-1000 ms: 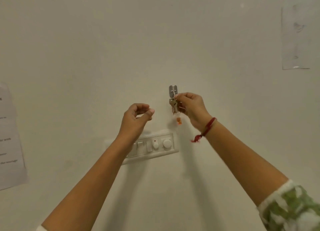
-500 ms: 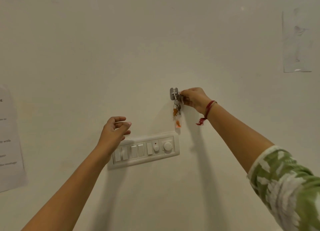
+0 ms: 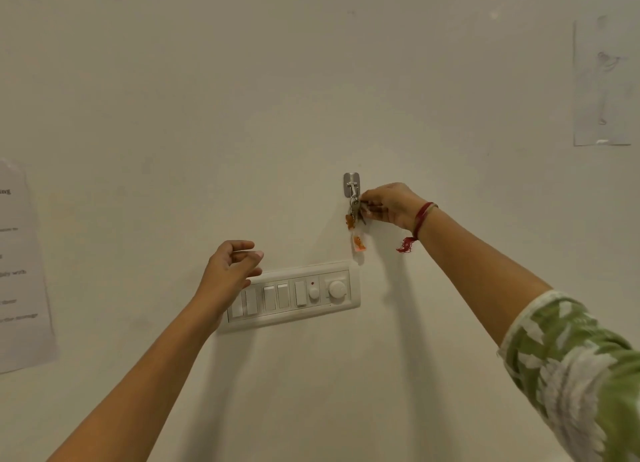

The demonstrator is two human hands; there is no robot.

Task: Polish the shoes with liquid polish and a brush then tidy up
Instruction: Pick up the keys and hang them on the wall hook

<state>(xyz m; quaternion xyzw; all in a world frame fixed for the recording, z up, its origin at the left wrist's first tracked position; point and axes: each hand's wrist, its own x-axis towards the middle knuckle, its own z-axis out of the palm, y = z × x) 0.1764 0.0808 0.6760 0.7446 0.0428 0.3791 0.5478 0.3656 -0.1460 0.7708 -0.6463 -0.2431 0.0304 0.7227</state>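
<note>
Two hands reach up: the left hand (image 3: 230,271) hangs loosely spread, holding nothing, before the switch panel (image 3: 311,293); the right hand (image 3: 391,203) pinches the keys (image 3: 354,212) at the hook (image 3: 351,184). Best to feel them seated on it before letting go. Shoes, polish and brush are out of view.

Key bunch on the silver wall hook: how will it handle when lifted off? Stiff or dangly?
Probably dangly: the small bunch of metal keys hangs in loose linked pieces, an orange tag trailing lowest. Likely light, since the right hand pinches it with fingertips alone. It may snag on the silver wall hook.
</note>
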